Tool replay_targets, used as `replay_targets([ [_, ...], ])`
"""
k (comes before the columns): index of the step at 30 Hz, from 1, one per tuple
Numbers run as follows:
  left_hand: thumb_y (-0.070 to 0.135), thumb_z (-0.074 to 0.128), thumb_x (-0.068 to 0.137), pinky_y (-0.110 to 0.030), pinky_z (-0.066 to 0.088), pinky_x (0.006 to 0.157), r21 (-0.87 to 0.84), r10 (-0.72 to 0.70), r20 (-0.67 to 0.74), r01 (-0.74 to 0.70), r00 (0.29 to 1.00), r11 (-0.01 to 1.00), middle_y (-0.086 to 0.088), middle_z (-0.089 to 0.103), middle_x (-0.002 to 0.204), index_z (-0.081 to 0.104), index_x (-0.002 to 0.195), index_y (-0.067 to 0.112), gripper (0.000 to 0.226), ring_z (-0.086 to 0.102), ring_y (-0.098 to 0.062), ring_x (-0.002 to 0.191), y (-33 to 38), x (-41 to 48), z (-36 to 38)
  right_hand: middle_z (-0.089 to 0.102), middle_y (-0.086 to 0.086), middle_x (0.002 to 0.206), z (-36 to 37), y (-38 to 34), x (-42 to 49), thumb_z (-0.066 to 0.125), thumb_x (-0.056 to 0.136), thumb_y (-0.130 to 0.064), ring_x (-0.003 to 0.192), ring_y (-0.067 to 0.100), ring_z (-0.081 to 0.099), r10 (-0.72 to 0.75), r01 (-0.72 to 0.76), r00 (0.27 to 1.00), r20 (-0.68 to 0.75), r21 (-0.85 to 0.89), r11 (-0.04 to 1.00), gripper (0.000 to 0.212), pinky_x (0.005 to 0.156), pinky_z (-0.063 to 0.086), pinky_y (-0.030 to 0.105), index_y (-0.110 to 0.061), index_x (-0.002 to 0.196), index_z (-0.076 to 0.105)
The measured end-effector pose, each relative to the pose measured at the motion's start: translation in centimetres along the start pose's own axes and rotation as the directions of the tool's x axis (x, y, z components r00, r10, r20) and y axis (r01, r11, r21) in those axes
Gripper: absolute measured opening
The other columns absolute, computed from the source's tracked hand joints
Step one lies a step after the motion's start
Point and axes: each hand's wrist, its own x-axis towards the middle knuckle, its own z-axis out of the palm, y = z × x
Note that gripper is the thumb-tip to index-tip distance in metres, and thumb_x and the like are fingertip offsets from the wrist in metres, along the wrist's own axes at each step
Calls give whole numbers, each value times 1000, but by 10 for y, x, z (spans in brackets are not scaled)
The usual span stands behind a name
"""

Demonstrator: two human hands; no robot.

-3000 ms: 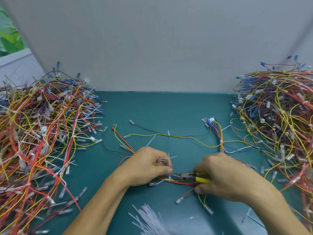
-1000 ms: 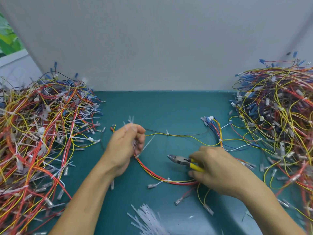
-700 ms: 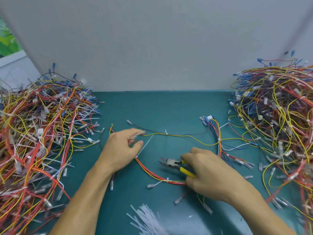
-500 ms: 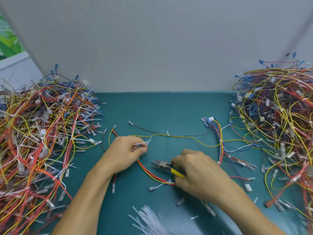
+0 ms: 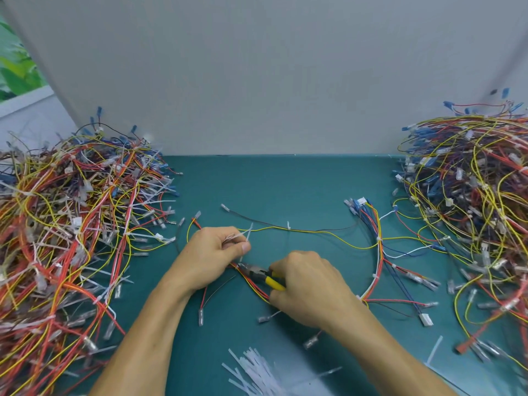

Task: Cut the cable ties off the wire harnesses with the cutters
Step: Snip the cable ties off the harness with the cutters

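Note:
A wire harness (image 5: 377,252) of red, yellow, blue and white wires lies spread over the teal table (image 5: 285,184), with white cable ties along it. My left hand (image 5: 211,258) pinches the harness's red and yellow wires near a white cable tie (image 5: 248,234). My right hand (image 5: 308,290) grips the yellow-handled cutters (image 5: 261,277). Their metal jaws point left and sit against the red wires just under my left thumb. The tie at the jaws is hidden by my fingers.
A big heap of harnesses (image 5: 65,224) fills the left side, and another heap (image 5: 474,201) fills the right. A bundle of cut white ties (image 5: 251,372) lies at the near edge. Loose terminals lie scattered around. A grey wall (image 5: 257,81) closes the back.
My left hand came down from the raised position and took hold of the wires. My right hand slid the cutters left until the jaws reached the wires beside my left thumb.

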Motion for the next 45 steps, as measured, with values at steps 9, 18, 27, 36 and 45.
replay_targets([
  [9, 15, 66, 88, -17, 31, 52, -47, -15, -22, 14, 1000, 999, 11, 44, 47, 66, 72, 12, 16, 35, -4, 50, 4, -2, 0, 38, -1, 67, -3, 2, -1, 57, 79, -27, 70, 33, 44, 40, -40, 999, -2, 15, 999, 14, 46, 24, 26, -16, 73, 51],
  [18, 15, 67, 87, -14, 28, 49, -53, -20, -31, 18, 999, 998, 11, 41, 47, 66, 71, 13, 16, 32, -5, 49, 3, -2, -1, 36, 0, 68, 0, -2, 2, 57, 79, -25, 70, 32, 43, 19, -19, 1000, 1, -7, 1000, 10, 46, 21, 27, -18, 75, 51],
  [27, 16, 67, 87, -16, 30, 50, -54, -30, -39, 28, 999, 998, 11, 41, 49, 66, 70, 14, 17, 34, -6, 51, 2, -2, 0, 42, 4, 80, 1, -4, 2, 54, 83, -22, 73, 32, 43, 7, -7, 1000, -2, -29, 1000, 6, 56, 28, 30, -18, 79, 51],
  [36, 17, 67, 87, -16, 31, 51, -38, -35, -40, 33, 999, 999, 9, 45, 52, 66, 70, 15, 17, 37, -5, 50, 1, 0, 2, 41, 2, 84, 6, -6, 3, 52, 85, -13, 73, 31, 38, -53, 47, 998, -34, -162, 986, 12, 53, 23, 30, -13, 94, 59],
  [45, 15, 55, 95, -24, 30, 56, -68, -4, -89, -3, 996, 998, 11, 39, 57, 54, 73, 13, 22, 33, -7, 56, 2, -2, 2, 44, 5, 83, 2, -2, 1, 53, 83, -14, 73, 31, 40, -72, 69, 997, -12, -181, 981, 5, 48, 20, 29, -17, 84, 50],
])
